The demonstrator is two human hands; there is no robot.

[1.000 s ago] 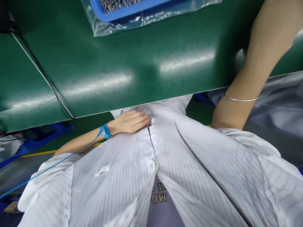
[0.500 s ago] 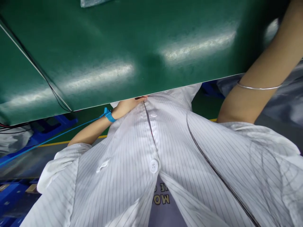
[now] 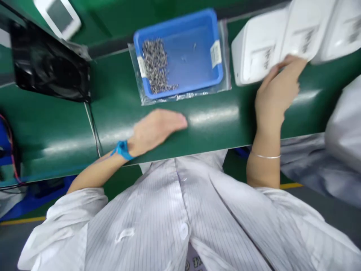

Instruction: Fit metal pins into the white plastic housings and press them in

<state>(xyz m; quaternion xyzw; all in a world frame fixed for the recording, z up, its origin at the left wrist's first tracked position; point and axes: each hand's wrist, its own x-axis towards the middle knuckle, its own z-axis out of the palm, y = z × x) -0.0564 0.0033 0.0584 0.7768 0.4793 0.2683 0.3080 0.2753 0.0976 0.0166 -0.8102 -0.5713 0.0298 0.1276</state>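
My right hand (image 3: 278, 94) reaches up to the lower edge of the middle white plastic housing (image 3: 306, 34). Its thumb and fingers are bent at that edge, and the fingertips are partly hidden. Left of it, another white housing (image 3: 255, 56) with dark print stands close by. My left hand (image 3: 158, 130), a blue wrist strap (image 3: 123, 149) round its wrist, hovers over or rests on the green bench mat (image 3: 214, 131). Motion smears its fingers, so its grip is unclear. Above it lies a blue tray (image 3: 191, 88) with many small metal screws (image 3: 156, 66) at its left side.
A clear plastic bag (image 3: 225, 81) lies under the tray. A black fan-like device (image 3: 53, 64) stands at left with a cable (image 3: 92, 128) running to the bench edge. Behind is a white device with a grey screen (image 3: 60, 17). Another person's pale sleeve (image 3: 345, 124) is at right.
The view has tilted up, bringing the tray and housings into sight. My left hand has risen from the shirt front to above the bench. My right hand, formerly out of frame, is now at the housings.
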